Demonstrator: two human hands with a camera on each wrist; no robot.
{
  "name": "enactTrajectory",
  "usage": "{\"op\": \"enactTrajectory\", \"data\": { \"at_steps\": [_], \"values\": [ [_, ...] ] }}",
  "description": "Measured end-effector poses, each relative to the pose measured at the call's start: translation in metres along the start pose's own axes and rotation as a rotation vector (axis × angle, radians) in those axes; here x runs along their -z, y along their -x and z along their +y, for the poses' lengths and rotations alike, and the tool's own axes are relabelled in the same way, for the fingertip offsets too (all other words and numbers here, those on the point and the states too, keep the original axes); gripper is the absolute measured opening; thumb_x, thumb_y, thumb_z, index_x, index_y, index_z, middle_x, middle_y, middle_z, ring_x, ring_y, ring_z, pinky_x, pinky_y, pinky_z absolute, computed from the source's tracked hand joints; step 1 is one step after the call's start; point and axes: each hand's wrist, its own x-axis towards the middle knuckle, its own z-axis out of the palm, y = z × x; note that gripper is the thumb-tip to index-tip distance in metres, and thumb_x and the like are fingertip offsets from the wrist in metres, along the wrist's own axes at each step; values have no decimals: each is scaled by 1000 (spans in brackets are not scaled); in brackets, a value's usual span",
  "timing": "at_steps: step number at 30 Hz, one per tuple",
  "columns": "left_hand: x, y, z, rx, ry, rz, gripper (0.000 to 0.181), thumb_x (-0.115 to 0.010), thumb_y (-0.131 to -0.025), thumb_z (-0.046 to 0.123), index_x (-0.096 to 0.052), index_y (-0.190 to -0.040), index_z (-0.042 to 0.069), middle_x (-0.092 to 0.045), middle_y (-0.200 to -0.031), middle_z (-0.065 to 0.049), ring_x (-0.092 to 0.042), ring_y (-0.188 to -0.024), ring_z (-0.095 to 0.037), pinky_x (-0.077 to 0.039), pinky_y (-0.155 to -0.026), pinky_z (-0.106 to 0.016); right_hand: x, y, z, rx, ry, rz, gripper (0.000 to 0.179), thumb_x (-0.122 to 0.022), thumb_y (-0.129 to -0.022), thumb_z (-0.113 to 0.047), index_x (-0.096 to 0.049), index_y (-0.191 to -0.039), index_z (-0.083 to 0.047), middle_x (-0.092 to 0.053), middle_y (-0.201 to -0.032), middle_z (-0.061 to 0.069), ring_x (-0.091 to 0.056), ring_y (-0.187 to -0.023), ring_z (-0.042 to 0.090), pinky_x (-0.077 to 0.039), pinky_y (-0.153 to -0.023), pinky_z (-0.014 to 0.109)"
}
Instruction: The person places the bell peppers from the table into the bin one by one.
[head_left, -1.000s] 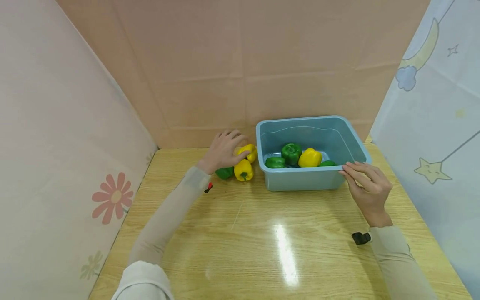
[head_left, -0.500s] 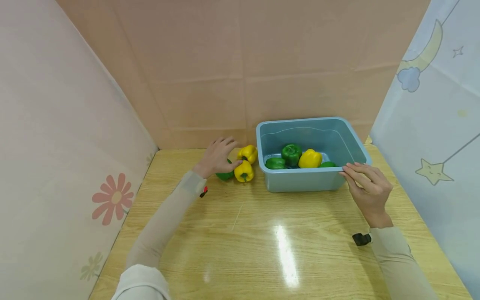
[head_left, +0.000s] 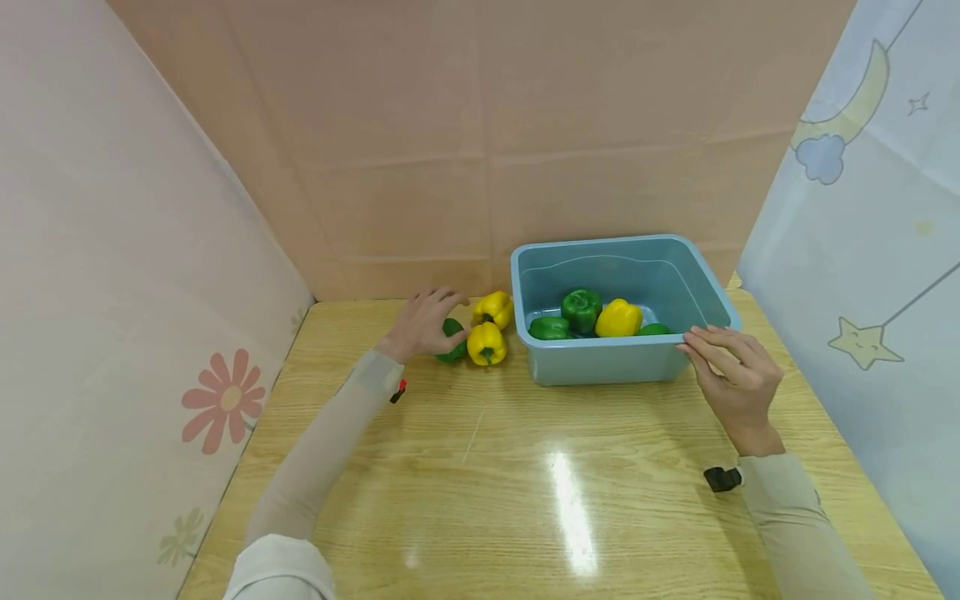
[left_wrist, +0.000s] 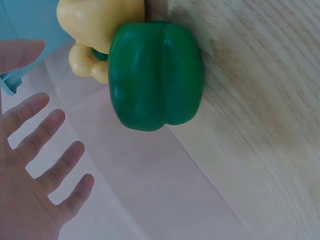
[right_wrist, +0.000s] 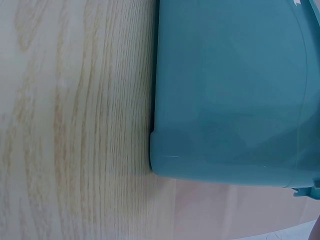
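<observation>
My left hand (head_left: 422, 325), its fingers spread, hovers beside and partly over a green bell pepper (left_wrist: 155, 75) on the table. In the left wrist view its fingers (left_wrist: 62, 165) stand apart from the pepper. Two yellow bell peppers, a front one (head_left: 487, 345) and a back one (head_left: 492, 310), lie just right of the green one. With thumb and fingertips, my right hand (head_left: 738, 375) pinches the front right rim of a blue plastic bin (head_left: 607, 364). Inside are a yellow bell pepper (head_left: 619, 318) and several green ones, including an upright one (head_left: 581, 310).
The wooden table (head_left: 465, 500) extends in front of the bin. A peach cloth backdrop (head_left: 412, 167) rises behind its far edge. Patterned side panels close off the left (head_left: 150, 292) and right (head_left: 892, 250).
My left hand has drawn back leftward from above the yellow peppers to the green pepper, uncovering the yellow ones. The right hand and the bin have stayed in place.
</observation>
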Motion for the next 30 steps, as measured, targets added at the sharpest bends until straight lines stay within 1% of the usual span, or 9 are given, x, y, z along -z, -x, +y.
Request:
{"op": "enactTrajectory", "data": {
  "at_steps": [3, 8, 13, 19, 24, 30],
  "values": [
    [-2, 1, -1, 17, -2, -12, 56, -74, -95, 46, -65, -141, 16, -61, -148, -9, -59, -133, -39, -48, -109, -62, 1, 0, 0, 0, 6, -4, 28, -88, -89, -26, -85, -90, 2, -79, -88, 24, -68, -78, 51, -57, -102, 26],
    [-5, 3, -2, 39, -18, -54, 57, -73, -95, 48, -63, -144, 20, -59, -150, -7, -58, -134, -38, -48, -108, -63, 1, 0, -1, 5, 5, -3, 28, -87, -90, -26, -85, -90, 2, -79, -88, 24, -68, -78, 51, -57, -102, 25],
    [-10, 6, -5, 38, -15, -70, 58, -72, -95, 50, -62, -144, 20, -58, -151, -7, -57, -135, -38, -47, -109, -63, 1, -1, -3, 11, 3, 2, 28, -87, -90, -26, -85, -89, 2, -79, -88, 24, -68, -77, 51, -57, -101, 25],
    [-19, 9, -9, 30, -9, -69, 58, -71, -95, 50, -62, -144, 19, -57, -153, -9, -55, -138, -39, -48, -108, -64, 1, -1, -4, 10, 0, -2, 28, -87, -90, -26, -85, -89, 2, -79, -88, 24, -68, -76, 51, -57, -101, 25],
    [-22, 10, -9, 28, 6, -76, 58, -72, -94, 47, -63, -144, 18, -58, -151, -10, -53, -139, -39, -49, -107, -65, 1, -1, -4, 11, 1, 1, 28, -87, -90, -26, -85, -89, 2, -79, -87, 24, -68, -76, 51, -57, -101, 25],
    [-27, 9, -10, 40, -4, -123, 60, -71, -96, 48, -61, -147, 20, -56, -154, -10, -51, -143, -39, -47, -109, -66, 1, -2, -4, 15, 3, -2, 27, -88, -89, -25, -85, -90, 2, -79, -88, 24, -68, -76, 51, -57, -102, 26]
  ]
}}
